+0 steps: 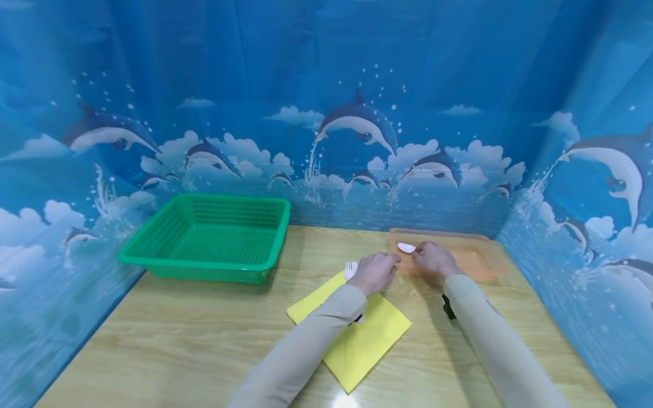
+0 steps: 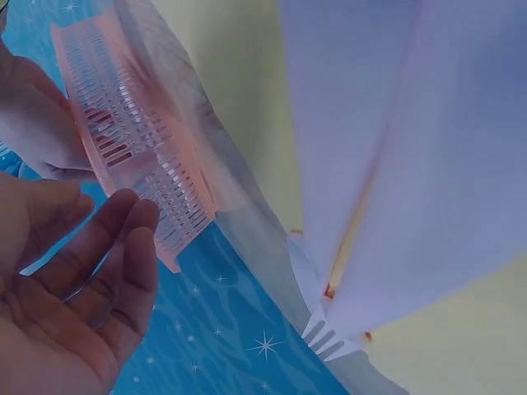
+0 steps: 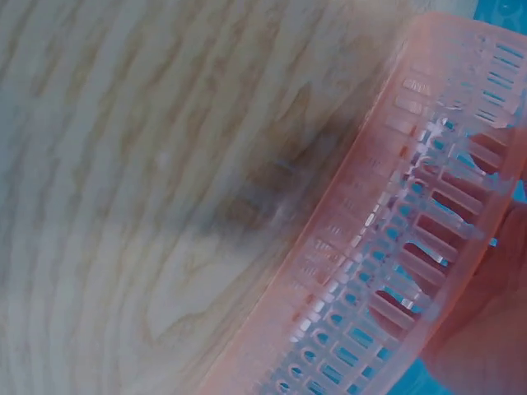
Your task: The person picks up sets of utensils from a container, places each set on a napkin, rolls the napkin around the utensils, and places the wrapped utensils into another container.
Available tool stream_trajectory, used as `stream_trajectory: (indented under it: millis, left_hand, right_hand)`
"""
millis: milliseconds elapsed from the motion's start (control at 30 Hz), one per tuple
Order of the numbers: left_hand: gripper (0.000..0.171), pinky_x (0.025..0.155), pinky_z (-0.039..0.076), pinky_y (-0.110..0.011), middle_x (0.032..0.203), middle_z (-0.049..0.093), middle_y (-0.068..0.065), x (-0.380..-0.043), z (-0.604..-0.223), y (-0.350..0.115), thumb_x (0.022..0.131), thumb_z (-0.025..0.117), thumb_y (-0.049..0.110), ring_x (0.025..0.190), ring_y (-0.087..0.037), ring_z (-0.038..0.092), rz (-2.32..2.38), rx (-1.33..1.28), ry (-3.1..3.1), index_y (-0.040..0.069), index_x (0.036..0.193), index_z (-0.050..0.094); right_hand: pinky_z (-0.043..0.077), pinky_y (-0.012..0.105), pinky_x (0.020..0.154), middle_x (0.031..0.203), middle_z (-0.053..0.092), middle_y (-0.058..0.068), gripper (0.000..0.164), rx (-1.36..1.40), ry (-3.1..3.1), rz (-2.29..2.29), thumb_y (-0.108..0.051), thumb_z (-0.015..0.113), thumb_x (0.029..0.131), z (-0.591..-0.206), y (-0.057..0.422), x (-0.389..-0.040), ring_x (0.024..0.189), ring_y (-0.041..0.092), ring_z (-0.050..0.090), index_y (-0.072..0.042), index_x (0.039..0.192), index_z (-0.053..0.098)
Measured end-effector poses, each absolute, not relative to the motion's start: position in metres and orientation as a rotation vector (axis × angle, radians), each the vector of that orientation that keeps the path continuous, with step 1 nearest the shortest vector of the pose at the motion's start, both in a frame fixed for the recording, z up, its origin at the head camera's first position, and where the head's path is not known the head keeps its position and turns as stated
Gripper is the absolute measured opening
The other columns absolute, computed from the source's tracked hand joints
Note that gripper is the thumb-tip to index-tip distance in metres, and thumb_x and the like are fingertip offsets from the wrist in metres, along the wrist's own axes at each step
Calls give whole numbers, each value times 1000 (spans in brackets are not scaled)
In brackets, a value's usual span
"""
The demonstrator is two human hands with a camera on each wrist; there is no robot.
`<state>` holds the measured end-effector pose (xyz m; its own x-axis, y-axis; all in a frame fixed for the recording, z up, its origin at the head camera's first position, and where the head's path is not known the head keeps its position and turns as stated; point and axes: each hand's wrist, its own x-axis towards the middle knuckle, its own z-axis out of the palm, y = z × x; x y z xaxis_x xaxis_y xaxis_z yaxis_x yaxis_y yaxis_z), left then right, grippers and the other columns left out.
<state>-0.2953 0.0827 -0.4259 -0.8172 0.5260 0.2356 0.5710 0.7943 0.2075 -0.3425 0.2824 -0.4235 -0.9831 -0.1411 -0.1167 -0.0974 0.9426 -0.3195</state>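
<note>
A white plastic spoon [image 1: 406,247] is pinched in my right hand [image 1: 436,259], its bowl pointing left over the orange basket [image 1: 490,262]. Through the slotted basket wall [image 3: 354,271] in the right wrist view, parts of that hand's fingers show; the spoon is hidden there. My left hand [image 1: 376,273] hovers by the basket's left end, above a yellow cloth [image 1: 352,365]. Its fingers [image 2: 136,288] are loosely bent and hold nothing. Beneath this hand a white fork [image 1: 350,268] lies on the cloth, tines past its far edge. Close to the left wrist camera, pale blurred handles cover much of the view.
A green slotted basket [image 1: 209,272] stands at the back left of the wooden table [image 1: 168,340]. Behind and beside the table hangs a blue dolphin-print curtain [image 1: 245,85]. The orange basket sits near the right-hand curtain.
</note>
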Motion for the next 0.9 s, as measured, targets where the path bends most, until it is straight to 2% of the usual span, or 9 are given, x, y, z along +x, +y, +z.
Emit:
stream_trajectory:
  millis: [200, 467, 600, 767, 833, 900]
  left_hand:
    - [17, 66, 57, -31, 96, 73, 1, -297, -431, 90, 99, 57, 19, 88, -17, 69, -277, -858, -2834, 19, 114, 64]
    - [29, 66, 56, -32, 98, 72, -3, -296, -429, 97, 94, 60, 10, 89, -18, 68, -224, -864, -2883, 20, 121, 62]
    - [29, 68, 57, -33, 102, 71, -4, -296, -428, 100, 94, 60, 11, 92, -18, 68, -237, -852, -2909, 20, 121, 62]
    - [26, 69, 57, -33, 104, 70, -4, -297, -428, 102, 95, 59, 13, 93, -19, 67, -224, -835, -2936, 19, 119, 62]
    - [24, 70, 57, -33, 105, 70, -4, -297, -428, 103, 96, 58, 14, 95, -18, 67, -208, -829, -2947, 19, 119, 61]
    - [21, 71, 57, -33, 105, 70, -4, -296, -429, 105, 97, 56, 16, 95, -18, 67, -195, -827, -2954, 19, 117, 62]
  right_hand:
    - [48, 58, 91, 130, 60, 24, 50, -186, 2919, -433, -38, 43, 100, -429, 284, -348, 117, 45, 57, 1, 127, 60]
    - [46, 59, 92, 135, 56, 24, 62, -145, 2874, -416, -50, 38, 101, -431, 287, -350, 120, 45, 54, 0, 133, 55]
    - [49, 52, 82, 128, 59, 24, 64, -152, 2848, -418, -53, 35, 101, -430, 289, -350, 106, 39, 60, 0, 129, 57]
    - [44, 39, 68, 91, 62, 15, 51, -185, 2834, -484, -47, 38, 102, -431, 290, -353, 76, 26, 55, -4, 102, 65]
    - [40, 34, 63, 76, 54, 8, 45, -202, 2825, -525, -44, 40, 102, -432, 290, -354, 66, 22, 48, -7, 88, 62]
    - [38, 31, 59, 68, 48, 3, 41, -214, 2824, -577, -40, 42, 102, -433, 291, -354, 61, 17, 44, -9, 78, 58]
